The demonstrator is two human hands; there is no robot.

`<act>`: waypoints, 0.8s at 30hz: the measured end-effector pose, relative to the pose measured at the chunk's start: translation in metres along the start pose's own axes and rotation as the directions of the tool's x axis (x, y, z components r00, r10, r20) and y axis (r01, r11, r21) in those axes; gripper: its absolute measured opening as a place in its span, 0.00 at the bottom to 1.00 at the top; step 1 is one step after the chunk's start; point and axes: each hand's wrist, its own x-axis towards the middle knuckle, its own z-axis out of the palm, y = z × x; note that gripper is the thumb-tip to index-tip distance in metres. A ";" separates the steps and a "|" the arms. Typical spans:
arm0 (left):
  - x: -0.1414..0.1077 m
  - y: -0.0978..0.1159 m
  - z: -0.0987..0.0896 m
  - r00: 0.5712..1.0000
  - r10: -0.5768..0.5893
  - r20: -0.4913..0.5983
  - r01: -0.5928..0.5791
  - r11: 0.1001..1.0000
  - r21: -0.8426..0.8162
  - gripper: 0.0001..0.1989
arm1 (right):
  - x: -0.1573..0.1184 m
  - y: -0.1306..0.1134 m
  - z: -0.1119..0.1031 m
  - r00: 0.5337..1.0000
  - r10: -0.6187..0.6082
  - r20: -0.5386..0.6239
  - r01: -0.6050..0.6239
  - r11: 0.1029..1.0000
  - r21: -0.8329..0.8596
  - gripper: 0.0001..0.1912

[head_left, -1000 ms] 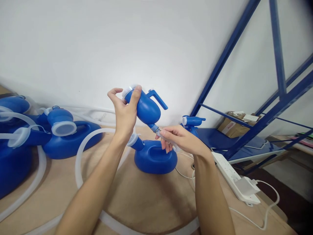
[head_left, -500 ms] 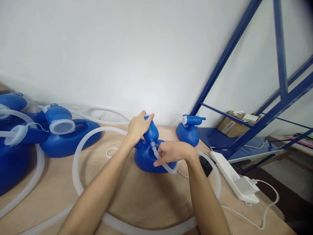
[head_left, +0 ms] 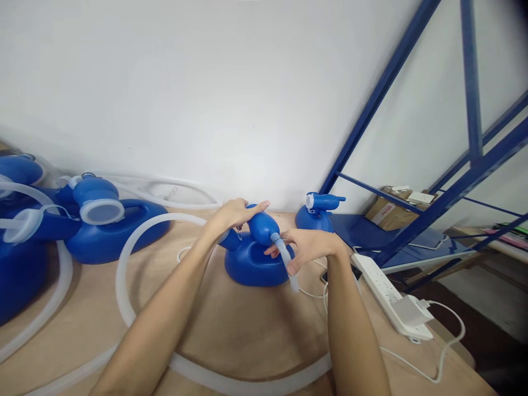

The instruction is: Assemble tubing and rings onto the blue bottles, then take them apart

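Note:
A blue bulb-shaped urinal head (head_left: pixel 263 226) is in my left hand (head_left: pixel 237 213), whose fingers wrap its far end with the thumb along the top. From its narrow end a translucent plastic tube (head_left: pixel 284 256) slants down toward me. My right hand (head_left: pixel 311 247) has that tube between its thumb and fingers in a loose grip; the fingertips show behind it. Just below both hands stands a blue urinal bottle (head_left: pixel 256 269) with a handle opening, its short neck (head_left: pixel 231 239) pointing left beneath my left wrist.
More blue bottles (head_left: pixel 119 236) with heads and hoses crowd the left. Another blue bottle (head_left: pixel 313 219) stands back right. A long hose (head_left: pixel 247 379) loops across the wooden table. A white power strip (head_left: pixel 377 286) lies right, near blue shelving (head_left: pixel 383 93). A phone (head_left: pixel 325 276) is partly hidden.
The blue head has tipped so its narrow end points more to the right. My right hand has shifted right and loosened its fingers, and the tube hangs straighter.

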 end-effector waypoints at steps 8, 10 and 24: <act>-0.013 -0.012 -0.035 0.946 0.139 -0.293 -0.107 0.986 0.124 0.41 | 0.045 0.049 0.000 0.948 -0.146 -0.284 0.144 0.989 -0.031 0.48; -0.030 -0.011 -0.054 0.903 0.243 -0.356 -0.184 0.964 0.191 0.38 | 0.065 0.055 0.008 0.898 -0.122 -0.422 0.118 0.992 -0.036 0.45; -0.025 -0.053 -0.049 0.888 -0.454 0.075 0.352 0.776 0.523 0.13 | 0.040 0.110 -0.040 0.269 0.177 -0.947 -0.333 0.940 0.081 0.35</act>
